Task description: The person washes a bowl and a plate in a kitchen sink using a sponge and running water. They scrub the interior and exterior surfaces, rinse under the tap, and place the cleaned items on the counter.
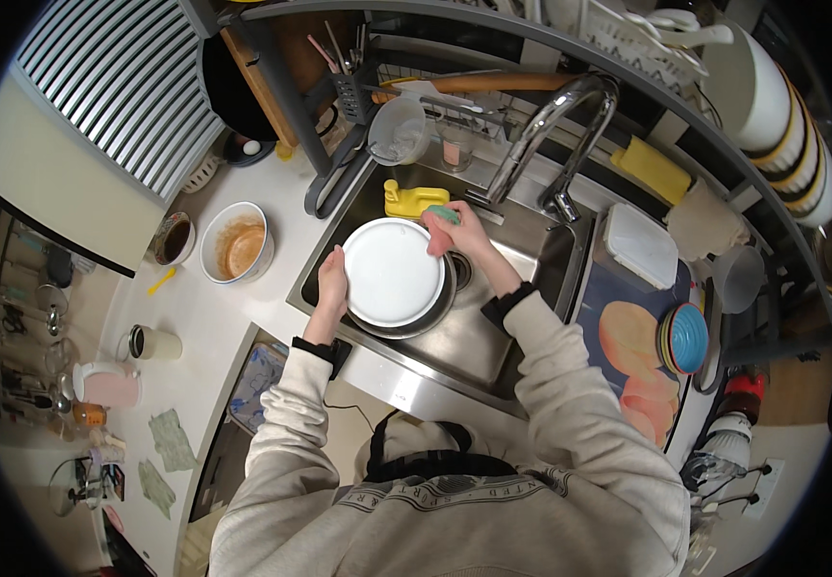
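A round white dish, perhaps a plate or a bowl turned over, is held above the stainless steel sink. My left hand grips its left rim. In my right hand is a pink and green sponge, pressed to the dish's upper right edge. Beneath the dish shows the rim of a metal bowl, mostly covered. A yellow bottle lies in the sink behind the dish.
A chrome faucet arches over the sink's back. Left on the counter are a stained white bowl and a patterned cup. To the right, a lidded container and stacked blue bowls stand by a printed mat.
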`<action>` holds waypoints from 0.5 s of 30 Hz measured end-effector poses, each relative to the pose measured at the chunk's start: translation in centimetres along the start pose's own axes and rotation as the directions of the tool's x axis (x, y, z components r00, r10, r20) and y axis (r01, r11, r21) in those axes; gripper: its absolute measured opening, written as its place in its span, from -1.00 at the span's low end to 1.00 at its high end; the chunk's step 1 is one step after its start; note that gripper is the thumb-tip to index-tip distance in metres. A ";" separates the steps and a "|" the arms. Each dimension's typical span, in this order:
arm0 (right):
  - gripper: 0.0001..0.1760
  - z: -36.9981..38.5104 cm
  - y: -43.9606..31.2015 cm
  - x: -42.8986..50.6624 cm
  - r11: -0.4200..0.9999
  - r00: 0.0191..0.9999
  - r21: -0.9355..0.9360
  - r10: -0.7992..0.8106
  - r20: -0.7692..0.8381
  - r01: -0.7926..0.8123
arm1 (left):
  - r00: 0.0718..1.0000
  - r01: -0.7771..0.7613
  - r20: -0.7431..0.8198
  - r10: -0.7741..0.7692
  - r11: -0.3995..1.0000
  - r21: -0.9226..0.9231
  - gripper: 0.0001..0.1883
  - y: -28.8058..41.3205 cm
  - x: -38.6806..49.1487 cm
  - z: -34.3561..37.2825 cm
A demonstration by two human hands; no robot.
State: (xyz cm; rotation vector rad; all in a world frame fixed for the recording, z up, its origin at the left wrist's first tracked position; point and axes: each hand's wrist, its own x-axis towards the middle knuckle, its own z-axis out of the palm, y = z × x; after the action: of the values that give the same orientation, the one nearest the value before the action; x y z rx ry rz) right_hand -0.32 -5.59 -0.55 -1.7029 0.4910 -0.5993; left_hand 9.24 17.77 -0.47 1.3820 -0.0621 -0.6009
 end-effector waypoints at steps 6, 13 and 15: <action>-0.57 -0.9 -2.3 -7.6 0.969 0.988 0.211 0.113 0.101 -0.132 | 0.993 -0.096 0.079 0.093 0.995 0.037 -0.66 -0.5 -5.3 3.8; -0.54 -1.2 -2.7 -15.7 0.681 0.849 -0.510 -0.453 0.271 0.526 | 0.998 0.059 0.022 -0.056 0.976 -0.211 -0.67 -2.8 -6.8 7.4; -0.61 -3.0 -2.7 -16.5 0.616 0.808 -0.526 -0.496 0.319 0.586 | 0.997 0.075 0.016 -0.073 0.972 -0.225 -0.66 -3.2 -7.0 7.4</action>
State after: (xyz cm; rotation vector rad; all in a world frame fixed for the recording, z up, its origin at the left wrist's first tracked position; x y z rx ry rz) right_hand -15.04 2.80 0.45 -2.5416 0.0215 -0.7975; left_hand -0.77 13.91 0.21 1.1656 0.0507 -0.6549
